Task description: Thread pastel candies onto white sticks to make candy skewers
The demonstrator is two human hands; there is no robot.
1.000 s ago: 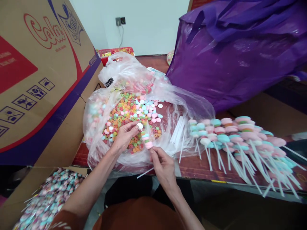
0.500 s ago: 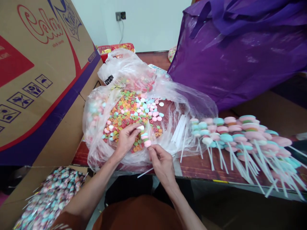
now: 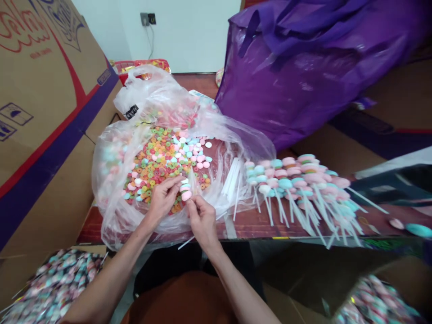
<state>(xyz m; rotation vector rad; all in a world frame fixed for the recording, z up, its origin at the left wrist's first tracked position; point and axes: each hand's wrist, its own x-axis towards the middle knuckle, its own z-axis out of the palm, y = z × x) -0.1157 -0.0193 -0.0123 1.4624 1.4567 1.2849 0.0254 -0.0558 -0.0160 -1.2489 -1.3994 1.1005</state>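
My right hand (image 3: 201, 220) pinches a white stick (image 3: 185, 242) that carries a short stack of pastel candies (image 3: 185, 189). My left hand (image 3: 163, 196) has its fingertips closed on the top of that stack. Both hands hover over a clear plastic bag (image 3: 111, 180) spread open on the table, filled with loose colourful ring and disc candies (image 3: 162, 164). Just right of the hands lies a bundle of bare white sticks (image 3: 232, 176).
A heap of finished candy skewers (image 3: 297, 180) lies on the red-brown table (image 3: 256, 225) to the right. A large purple bag (image 3: 303, 76) stands behind. A big cardboard box (image 3: 40, 90) rises at left. Wrapped candy skewers (image 3: 50, 288) fill a box at lower left.
The view has shifted right and down, so everything sits further left in the frame. My left hand has pushed the white candy down onto the stack held by my right hand.
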